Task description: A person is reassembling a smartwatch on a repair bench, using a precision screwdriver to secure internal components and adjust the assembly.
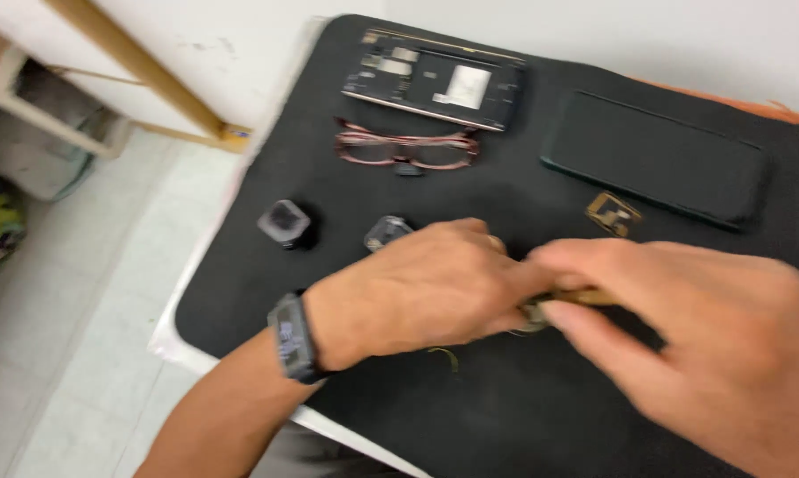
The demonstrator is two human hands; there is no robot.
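Two hands, left hand [417, 288] and right hand [683, 332], are pinched closed on a small metallic part [534, 314] over the black mat [505, 407]; careful fine handling is judged needed next

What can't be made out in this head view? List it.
- Small part between the left hand and right hand: motion blur and fingers hide its kind.
- Right hand: cut off by the frame's edge.
- Small square piece on the black mat: too small and blurred to identify.
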